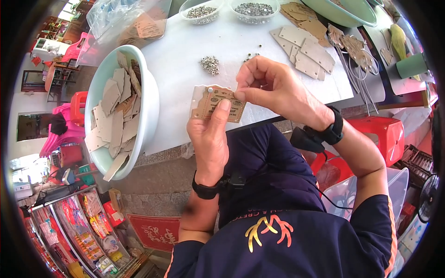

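My left hand [209,141] grips a brown printed tag [204,109] laid against a grey backing, its thumb pressed flat on the printed face. A round silver fastener [210,90] sits in the tag's upper left corner. At the upper right corner, my right hand [276,88] has thumb and forefinger pinched together; whatever is between them is hidden. Just beyond the tag lies a small heap of metal rivets [210,66]. A few loose rivets [249,56] are scattered behind the right hand's fingers.
A pale green basin [150,99] piled with grey tags stands left. Two clear tubs [200,21] of metal fasteners sit at the far edge. Grey tags [303,51] and brown tags [306,21] lie right, near pale cords [364,83]. A red stool [380,134] stands below right.
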Tool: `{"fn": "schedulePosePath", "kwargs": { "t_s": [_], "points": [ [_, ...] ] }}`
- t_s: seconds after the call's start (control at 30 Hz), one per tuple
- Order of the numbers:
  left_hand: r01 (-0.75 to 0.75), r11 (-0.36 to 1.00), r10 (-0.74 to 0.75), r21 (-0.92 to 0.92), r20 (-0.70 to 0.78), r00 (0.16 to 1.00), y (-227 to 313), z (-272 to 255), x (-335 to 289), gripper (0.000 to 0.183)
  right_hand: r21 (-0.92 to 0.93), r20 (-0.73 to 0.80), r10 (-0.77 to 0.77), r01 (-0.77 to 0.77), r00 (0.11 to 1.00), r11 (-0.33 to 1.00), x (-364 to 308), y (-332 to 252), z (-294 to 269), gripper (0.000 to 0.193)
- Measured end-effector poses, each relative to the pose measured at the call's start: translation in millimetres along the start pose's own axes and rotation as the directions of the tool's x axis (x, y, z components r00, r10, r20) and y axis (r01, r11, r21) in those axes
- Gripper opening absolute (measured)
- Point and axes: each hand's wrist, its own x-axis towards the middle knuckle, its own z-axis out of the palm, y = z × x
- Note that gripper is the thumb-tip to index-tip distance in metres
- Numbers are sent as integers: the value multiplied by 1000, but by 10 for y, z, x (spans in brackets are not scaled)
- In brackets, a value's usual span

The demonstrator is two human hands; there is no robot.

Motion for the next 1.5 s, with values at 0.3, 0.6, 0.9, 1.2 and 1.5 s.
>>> {"fn": "schedulePosePath", "kwargs": {
  "t_s": [0.3,0.6,0.9,1.2,1.5],
  "points": [
    [138,968,-138,-209,15,990,88,-23,33,28,-137,136,237,-218,962,966,-173,-124,-12,22],
    [146,962,-147,-231,13,989,123,-77,-44,29,-112,218,301,-282,928,953,-108,-186,7,19],
    [67,956,-85,-285,-50,995,33,-141,-39,24,-534,95,-33,79,995,842,313,-293,-166,16],
    [64,942,-72,-330,-12,997,-2,-162,-14,25,-792,208,-109,233,972,565,989,-60,-191,16],
    [92,933,-86,-349,32,996,-5,-210,-16,26,-831,337,-146,367,930,418,1228,76,-53,14]
  ]
}}
